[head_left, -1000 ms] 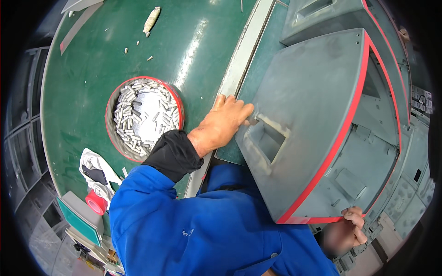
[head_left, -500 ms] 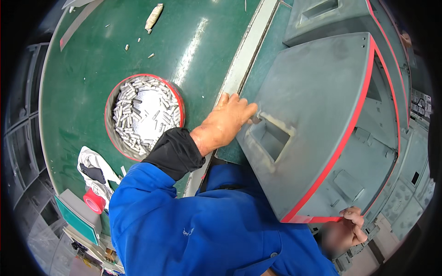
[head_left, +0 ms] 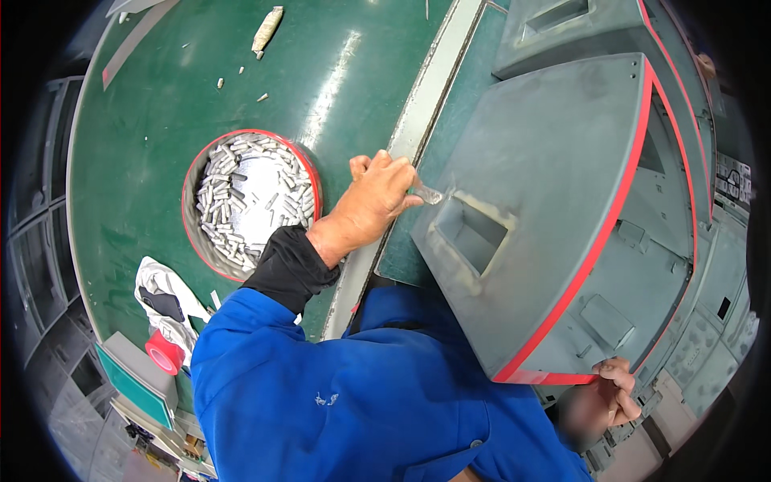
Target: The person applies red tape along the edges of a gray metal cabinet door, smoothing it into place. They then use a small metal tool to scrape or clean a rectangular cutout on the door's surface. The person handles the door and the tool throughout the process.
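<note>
Two hands at one hollow grey moulded housing with a red-edged rim (head_left: 546, 161), which lies tilted, its lower end close to the blue fabric jacket (head_left: 345, 402).

Left hand (head_left: 365, 201), just left of the housing: thumb and fingers pinch a small, pale, thin piece (head_left: 427, 194), kind unclear. Its tip points toward the housing's left edge; touching or just short, cannot tell.

Right hand (head_left: 617, 394), at the housing's lower rim: fingertips curled there, much of the hand blurred. Cannot tell whether it grips tightly or merely steadies.

Risks, as judged. Piece is small and little of it shows past the fingers: a slip could drop it into the rectangular recess (head_left: 462, 229) in the housing's face, or down its left side. Uneven pressure there could gouge the recess's pale border. If the right hand eases off, the housing could rock, perhaps knocking the second grey housing (head_left: 554, 60) just beyond it. Black cloth cuff (head_left: 293, 269), left of the housing, lies near the round red-rimmed tin (head_left: 315, 178) of short pale cylinders (head_left: 213, 197); a careless elbow could scatter them.
</note>
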{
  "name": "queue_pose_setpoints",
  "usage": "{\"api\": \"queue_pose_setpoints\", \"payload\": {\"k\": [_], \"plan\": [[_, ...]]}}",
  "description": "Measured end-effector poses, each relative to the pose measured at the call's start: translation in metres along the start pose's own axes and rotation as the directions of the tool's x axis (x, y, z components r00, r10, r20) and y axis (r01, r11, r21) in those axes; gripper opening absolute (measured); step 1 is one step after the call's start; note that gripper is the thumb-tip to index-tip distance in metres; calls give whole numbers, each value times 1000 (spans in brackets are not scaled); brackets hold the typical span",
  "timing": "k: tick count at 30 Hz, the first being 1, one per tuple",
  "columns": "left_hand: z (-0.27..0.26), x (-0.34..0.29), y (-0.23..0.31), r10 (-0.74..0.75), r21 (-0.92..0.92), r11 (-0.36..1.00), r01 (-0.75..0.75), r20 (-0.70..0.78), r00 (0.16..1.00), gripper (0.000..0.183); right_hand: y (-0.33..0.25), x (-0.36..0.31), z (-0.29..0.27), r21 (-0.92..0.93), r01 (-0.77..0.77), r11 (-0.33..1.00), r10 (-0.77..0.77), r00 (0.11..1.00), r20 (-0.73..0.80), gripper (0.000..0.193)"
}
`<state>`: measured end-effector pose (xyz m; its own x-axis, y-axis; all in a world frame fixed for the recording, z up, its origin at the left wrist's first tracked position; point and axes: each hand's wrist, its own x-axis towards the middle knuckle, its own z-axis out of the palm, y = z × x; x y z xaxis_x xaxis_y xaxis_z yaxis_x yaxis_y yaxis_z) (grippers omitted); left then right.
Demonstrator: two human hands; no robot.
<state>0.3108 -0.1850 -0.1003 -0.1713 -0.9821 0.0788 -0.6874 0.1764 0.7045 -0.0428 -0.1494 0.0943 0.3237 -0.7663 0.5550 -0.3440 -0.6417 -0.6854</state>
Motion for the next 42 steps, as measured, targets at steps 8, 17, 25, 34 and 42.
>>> {"api": "queue_pose_setpoints", "payload": {"k": [8, 17, 25, 34, 42], "plan": [[6, 12, 9, 80, 95, 991, -91, 114, 990, 19, 0, -1, 0, -36, -10, 999, 9, 1000, -14, 29], [-1, 20, 14, 49, 276, 954, -114, 231, 972, 18, -3, -1, 5, -29, -42, 999, 40, 998, -44, 22], [-13, 17, 2, 16, -19, 1000, -12, 193, 981, 18, -8, 3, 3, -118, -99, 988, 98, 995, -16, 31], [-1, -3, 2, 110, -318, 948, -6, 310, 944, 20, -11, 6, 5, -156, -142, 978, 144, 990, 1, 31], [-13, 15, 6, 137, -48, 991, -128, 424, 895, 16, -11, 4, 5, -140, -158, 977, 158, 987, -16, 30]]}}
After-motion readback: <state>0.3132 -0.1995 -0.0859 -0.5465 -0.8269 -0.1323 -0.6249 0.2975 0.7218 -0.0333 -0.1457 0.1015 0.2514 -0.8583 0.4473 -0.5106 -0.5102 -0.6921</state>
